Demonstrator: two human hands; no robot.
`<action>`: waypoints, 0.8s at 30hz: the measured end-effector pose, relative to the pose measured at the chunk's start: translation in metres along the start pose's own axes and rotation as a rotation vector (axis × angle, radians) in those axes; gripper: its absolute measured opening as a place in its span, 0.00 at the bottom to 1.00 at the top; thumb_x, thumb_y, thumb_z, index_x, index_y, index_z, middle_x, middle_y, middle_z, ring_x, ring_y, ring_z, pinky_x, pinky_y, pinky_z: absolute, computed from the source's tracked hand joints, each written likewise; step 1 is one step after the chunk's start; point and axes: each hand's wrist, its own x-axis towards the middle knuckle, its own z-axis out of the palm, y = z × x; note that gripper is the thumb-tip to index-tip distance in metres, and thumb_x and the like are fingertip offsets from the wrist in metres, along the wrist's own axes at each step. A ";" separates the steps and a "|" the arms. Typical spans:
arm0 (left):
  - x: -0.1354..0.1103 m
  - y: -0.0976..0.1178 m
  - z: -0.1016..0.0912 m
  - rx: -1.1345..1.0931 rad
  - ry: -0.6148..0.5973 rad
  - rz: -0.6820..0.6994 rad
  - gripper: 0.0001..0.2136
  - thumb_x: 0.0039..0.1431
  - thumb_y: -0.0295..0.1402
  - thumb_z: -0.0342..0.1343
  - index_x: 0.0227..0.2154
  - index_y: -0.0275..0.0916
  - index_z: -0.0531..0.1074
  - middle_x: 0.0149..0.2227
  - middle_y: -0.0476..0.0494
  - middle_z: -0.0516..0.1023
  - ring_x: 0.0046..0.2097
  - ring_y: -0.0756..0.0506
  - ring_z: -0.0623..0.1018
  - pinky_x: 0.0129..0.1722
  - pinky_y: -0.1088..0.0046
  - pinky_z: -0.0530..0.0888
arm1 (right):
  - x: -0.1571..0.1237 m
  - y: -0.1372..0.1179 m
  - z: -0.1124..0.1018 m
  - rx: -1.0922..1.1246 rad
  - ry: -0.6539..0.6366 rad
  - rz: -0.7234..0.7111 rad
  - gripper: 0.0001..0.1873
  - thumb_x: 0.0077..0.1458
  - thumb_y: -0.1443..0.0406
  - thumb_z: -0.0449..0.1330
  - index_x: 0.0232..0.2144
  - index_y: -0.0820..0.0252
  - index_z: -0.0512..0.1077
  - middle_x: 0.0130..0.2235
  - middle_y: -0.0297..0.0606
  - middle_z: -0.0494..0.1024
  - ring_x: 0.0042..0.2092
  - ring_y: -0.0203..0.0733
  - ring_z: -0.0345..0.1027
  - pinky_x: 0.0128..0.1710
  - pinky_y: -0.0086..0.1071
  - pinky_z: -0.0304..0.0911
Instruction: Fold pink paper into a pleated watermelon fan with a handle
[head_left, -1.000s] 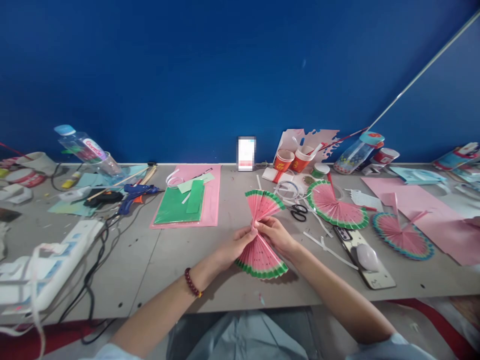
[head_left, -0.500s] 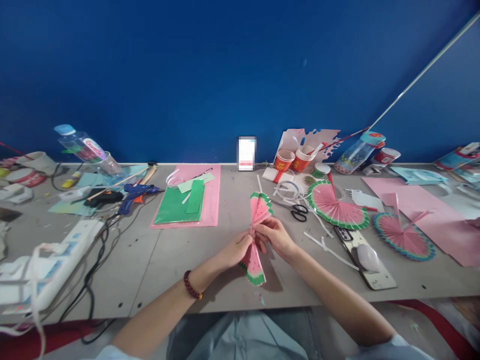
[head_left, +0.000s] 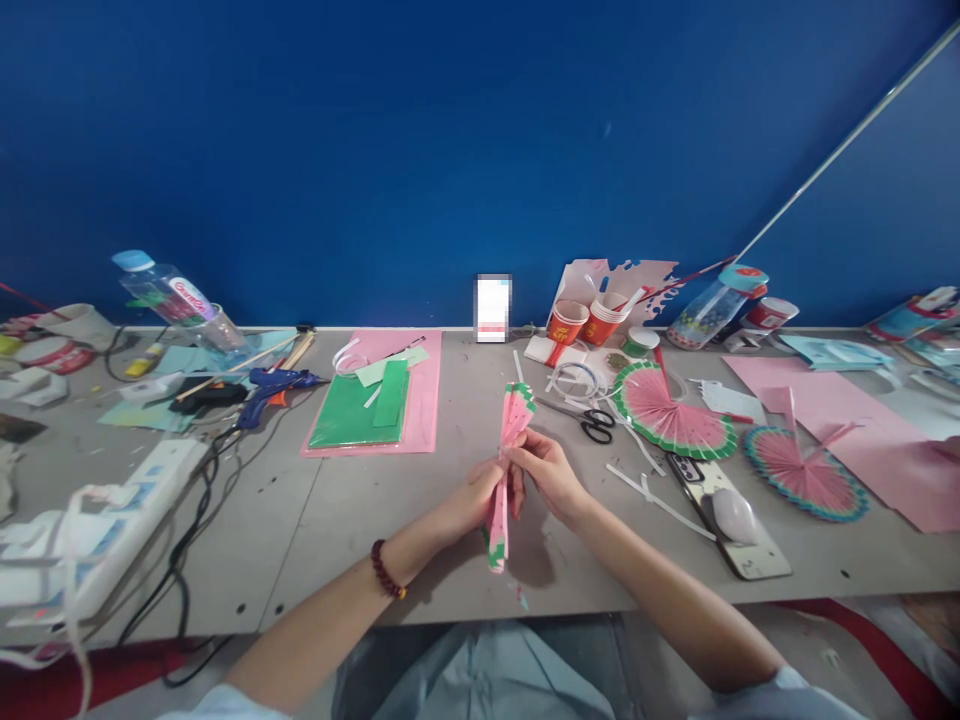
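Between my hands is a pleated paper fan (head_left: 517, 415), pink with a green toothed edge and dark seed dots, its folds pressed into a narrow strip. My left hand (head_left: 484, 490) pinches it at the middle from the left. From the right, my right hand (head_left: 546, 470) grips the same middle part with thumb and fingers. Both hands are just above the grey table, and some fingertips are hidden behind the paper. A spread watermelon-patterned fan (head_left: 675, 415) lies to the right, near black-handled scissors (head_left: 598, 426).
On the left lie a green paper pack (head_left: 356, 420) on pink sheets, a blue glue gun (head_left: 274, 390) and a white power strip (head_left: 142, 520). To the right are a phone (head_left: 750, 555), a blue-edged fan (head_left: 806, 475) and pink paper (head_left: 855, 430). Red paper cups (head_left: 568, 322) stand behind.
The held fan's two ends have folded from spread wedges into a much narrower strip. Both hands have stayed close to the same place, still gripping its middle.
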 end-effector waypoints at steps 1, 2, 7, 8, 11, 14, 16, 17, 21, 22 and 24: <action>0.000 0.000 -0.001 0.026 -0.006 0.010 0.23 0.61 0.49 0.40 0.19 0.37 0.65 0.20 0.45 0.69 0.25 0.49 0.69 0.30 0.72 0.67 | -0.001 -0.001 0.000 -0.005 -0.029 0.016 0.15 0.51 0.54 0.60 0.27 0.57 0.61 0.13 0.25 0.68 0.12 0.37 0.61 0.11 0.27 0.55; 0.000 -0.001 -0.002 0.030 -0.011 0.007 0.24 0.61 0.48 0.39 0.19 0.37 0.66 0.20 0.45 0.70 0.25 0.48 0.70 0.30 0.72 0.67 | -0.001 -0.003 0.000 -0.023 -0.049 0.029 0.15 0.52 0.53 0.59 0.28 0.57 0.62 0.13 0.25 0.68 0.12 0.37 0.61 0.11 0.27 0.56; 0.003 -0.011 -0.006 -0.183 -0.032 0.007 0.21 0.61 0.47 0.41 0.22 0.37 0.65 0.18 0.47 0.69 0.24 0.49 0.70 0.30 0.72 0.67 | 0.002 -0.022 -0.011 -0.306 0.047 -0.029 0.17 0.53 0.53 0.57 0.38 0.60 0.70 0.30 0.35 0.77 0.29 0.34 0.71 0.28 0.26 0.65; 0.004 -0.013 -0.006 -0.231 -0.034 0.014 0.20 0.61 0.46 0.42 0.23 0.37 0.65 0.18 0.48 0.68 0.24 0.49 0.69 0.30 0.72 0.67 | 0.003 -0.028 -0.017 -0.394 0.048 -0.038 0.18 0.54 0.53 0.56 0.40 0.59 0.71 0.34 0.37 0.77 0.34 0.36 0.71 0.31 0.27 0.65; 0.007 -0.018 -0.008 -0.275 -0.018 0.038 0.19 0.60 0.47 0.44 0.23 0.37 0.65 0.18 0.48 0.68 0.24 0.49 0.69 0.30 0.72 0.67 | 0.013 -0.046 -0.041 -0.664 0.073 -0.117 0.16 0.53 0.56 0.55 0.42 0.57 0.72 0.39 0.39 0.77 0.39 0.40 0.71 0.36 0.31 0.65; 0.008 -0.018 -0.009 -0.230 0.047 0.069 0.19 0.59 0.49 0.44 0.23 0.38 0.65 0.18 0.48 0.68 0.23 0.49 0.69 0.29 0.73 0.66 | 0.037 -0.063 -0.079 -1.031 0.184 -0.240 0.13 0.53 0.60 0.55 0.39 0.56 0.74 0.40 0.39 0.78 0.39 0.41 0.71 0.41 0.34 0.64; 0.009 -0.017 -0.009 -0.198 0.087 0.068 0.19 0.58 0.48 0.45 0.23 0.38 0.64 0.19 0.48 0.68 0.23 0.49 0.68 0.29 0.73 0.65 | 0.059 -0.072 -0.109 -1.217 0.359 -0.250 0.13 0.53 0.61 0.53 0.36 0.58 0.75 0.39 0.41 0.79 0.38 0.43 0.71 0.42 0.36 0.63; 0.009 -0.015 -0.009 -0.189 0.099 0.063 0.19 0.58 0.48 0.45 0.23 0.38 0.64 0.19 0.48 0.68 0.23 0.49 0.68 0.29 0.73 0.65 | 0.071 -0.075 -0.124 -1.301 0.450 -0.229 0.14 0.53 0.62 0.52 0.36 0.59 0.75 0.39 0.42 0.79 0.39 0.44 0.71 0.42 0.36 0.62; 0.009 -0.011 -0.008 -0.174 0.116 0.043 0.18 0.57 0.48 0.44 0.23 0.38 0.64 0.18 0.49 0.68 0.23 0.49 0.68 0.29 0.73 0.65 | 0.110 -0.083 -0.163 -1.464 0.587 -0.056 0.20 0.55 0.58 0.50 0.41 0.62 0.75 0.42 0.47 0.78 0.43 0.49 0.70 0.42 0.36 0.61; 0.009 -0.011 -0.008 -0.171 0.119 0.038 0.18 0.57 0.48 0.44 0.22 0.38 0.64 0.18 0.48 0.67 0.23 0.49 0.68 0.29 0.73 0.65 | 0.116 -0.083 -0.167 -1.474 0.588 -0.028 0.21 0.55 0.55 0.50 0.39 0.63 0.75 0.40 0.49 0.78 0.42 0.51 0.71 0.40 0.37 0.61; 0.009 -0.012 -0.009 -0.165 0.126 0.028 0.19 0.57 0.49 0.44 0.22 0.38 0.64 0.18 0.48 0.67 0.23 0.49 0.68 0.29 0.73 0.65 | 0.125 -0.083 -0.169 -1.530 0.587 0.065 0.25 0.52 0.50 0.52 0.38 0.63 0.76 0.38 0.50 0.78 0.41 0.53 0.70 0.39 0.39 0.61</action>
